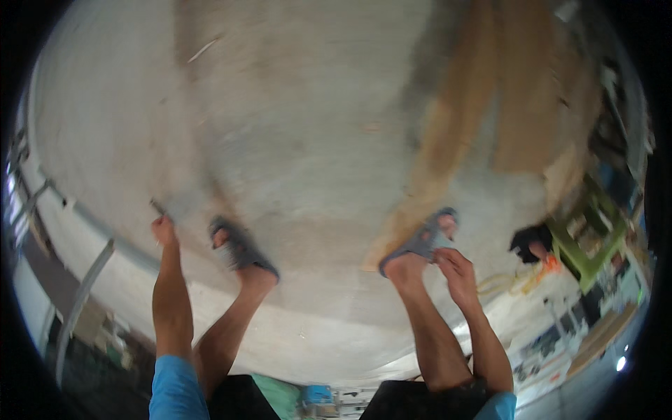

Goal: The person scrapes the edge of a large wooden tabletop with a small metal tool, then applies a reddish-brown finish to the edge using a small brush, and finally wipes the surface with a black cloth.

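Observation:
Out to the left, my left hand (164, 231) is closed round a short, dark, stick-like tool (158, 207), whose tip points up and away from me. Blur hides what kind of tool it is. My right hand (456, 269) hangs beside my right sandal (421, 241), its fingers curled together. Anything between those fingers is too small or blurred to make out. The grey left sandal (241, 246) stands on the floor to the right of my left hand.
Pale concrete floor (301, 175) spreads ahead, with brown cardboard strips (521, 91) at the far right. A green plastic stool (591, 234) stands right, near a black bundle (530, 243) and a yellow cord (507, 282). Metal bars (84, 287) edge the left side.

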A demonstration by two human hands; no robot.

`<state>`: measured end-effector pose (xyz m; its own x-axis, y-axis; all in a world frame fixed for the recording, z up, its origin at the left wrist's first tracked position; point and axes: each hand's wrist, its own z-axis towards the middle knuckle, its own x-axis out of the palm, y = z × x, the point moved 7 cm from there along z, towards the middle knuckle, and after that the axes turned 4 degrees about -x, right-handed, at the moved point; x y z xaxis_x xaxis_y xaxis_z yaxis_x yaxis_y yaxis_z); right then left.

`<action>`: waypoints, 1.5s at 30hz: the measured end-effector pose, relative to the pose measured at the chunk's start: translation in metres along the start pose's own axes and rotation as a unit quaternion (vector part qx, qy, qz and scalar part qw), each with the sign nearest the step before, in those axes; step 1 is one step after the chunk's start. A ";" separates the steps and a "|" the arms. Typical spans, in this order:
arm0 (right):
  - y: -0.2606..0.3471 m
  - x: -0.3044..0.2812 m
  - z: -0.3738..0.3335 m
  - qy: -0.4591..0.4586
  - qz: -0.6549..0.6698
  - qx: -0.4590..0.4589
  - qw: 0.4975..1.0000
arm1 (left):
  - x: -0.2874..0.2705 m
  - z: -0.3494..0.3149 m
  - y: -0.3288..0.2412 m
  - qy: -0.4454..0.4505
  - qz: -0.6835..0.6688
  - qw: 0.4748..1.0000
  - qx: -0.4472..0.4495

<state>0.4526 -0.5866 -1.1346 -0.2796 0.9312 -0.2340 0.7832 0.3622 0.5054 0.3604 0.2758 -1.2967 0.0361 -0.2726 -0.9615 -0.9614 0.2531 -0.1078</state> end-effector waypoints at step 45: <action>0.643 -0.299 -0.427 -0.090 0.009 -0.458 0.884 | -0.927 -0.651 -0.564 -0.159 -0.080 0.902 0.392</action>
<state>0.8030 -0.6145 -0.3850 -0.1143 0.9451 -0.3061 -0.0147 0.3065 0.9518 0.6918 -0.2183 -0.1802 0.3540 -0.1162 -0.9280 -0.4523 0.8472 -0.2787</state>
